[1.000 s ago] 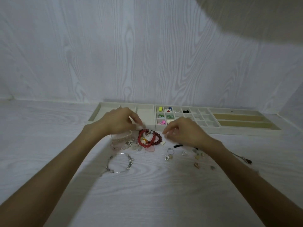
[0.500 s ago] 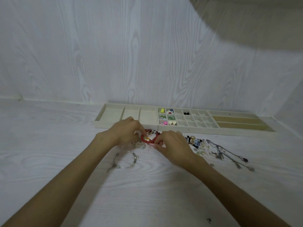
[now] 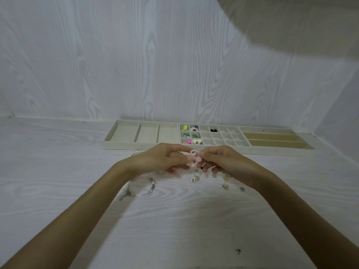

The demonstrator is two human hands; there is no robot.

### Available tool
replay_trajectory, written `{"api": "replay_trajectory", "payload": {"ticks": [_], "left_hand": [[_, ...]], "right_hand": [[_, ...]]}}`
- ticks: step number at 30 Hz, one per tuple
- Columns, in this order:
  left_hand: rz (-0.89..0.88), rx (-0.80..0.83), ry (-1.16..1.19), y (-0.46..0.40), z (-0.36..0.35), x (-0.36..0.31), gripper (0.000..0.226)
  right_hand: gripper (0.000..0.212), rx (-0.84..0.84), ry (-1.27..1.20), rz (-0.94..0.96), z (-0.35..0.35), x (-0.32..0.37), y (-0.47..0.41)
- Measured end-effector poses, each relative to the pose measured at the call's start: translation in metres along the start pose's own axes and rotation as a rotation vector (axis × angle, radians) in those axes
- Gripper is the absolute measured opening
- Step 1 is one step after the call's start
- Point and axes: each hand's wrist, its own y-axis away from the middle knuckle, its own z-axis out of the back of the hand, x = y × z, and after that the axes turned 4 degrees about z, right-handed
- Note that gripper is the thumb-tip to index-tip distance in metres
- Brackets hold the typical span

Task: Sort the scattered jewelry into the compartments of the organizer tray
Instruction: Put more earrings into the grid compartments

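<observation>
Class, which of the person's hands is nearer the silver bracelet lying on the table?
Left. The left hand is just above the silver bracelet; the right hand is farther off to its right.

We are looking at what seems a plain home craft corner, where a pale wood-grain worktop (image 3: 58,171) is meeting a matching panelled wall (image 3: 136,55), and a cream organizer tray (image 3: 124,145) is sitting among loose trinkets like a silver bracelet (image 3: 142,188).

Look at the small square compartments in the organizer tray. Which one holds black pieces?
The top-row compartment right of the coloured beads, in the tray, holds two black pieces; the other filled ones hold yellow, green, pink or white items.
</observation>
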Motion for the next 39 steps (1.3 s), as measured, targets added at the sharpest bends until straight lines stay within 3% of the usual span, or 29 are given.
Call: {"api": "replay_trajectory", "payload": {"ticks": [5, 12, 23, 27, 32, 39], "left_hand": [[-0.058, -0.137, 0.012, -0.01, -0.009, -0.004, 0.017], [-0.051, -0.132, 0.04, -0.035, -0.021, -0.01, 0.008], [-0.036, -0.389, 0.08, -0.111, -0.004, -0.025, 0.028], [-0.004, -0.412, -0.062, -0.141, 0.005, -0.026, 0.027], [-0.067, -0.387, -0.404, -0.163, 0.008, -0.023, 0.016], [-0.046, -0.38, -0.772, -0.169, 0.004, -0.03, 0.019]], "right_hand": [[0.025, -0.12, -0.083, -0.003, 0.007, -0.009, 0.006], [0.026, -0.22, -0.279, -0.004, 0.017, -0.021, 0.006], [0.02, -0.447, -0.208, 0.055, 0.046, -0.031, -0.037], [0.025, -0.504, -0.092, 0.025, 0.06, -0.039, -0.06], [0.013, -0.457, 0.132, 0.009, 0.072, -0.046, -0.081], [0.013, -0.38, 0.505, -0.013, 0.077, -0.047, -0.099]]}}
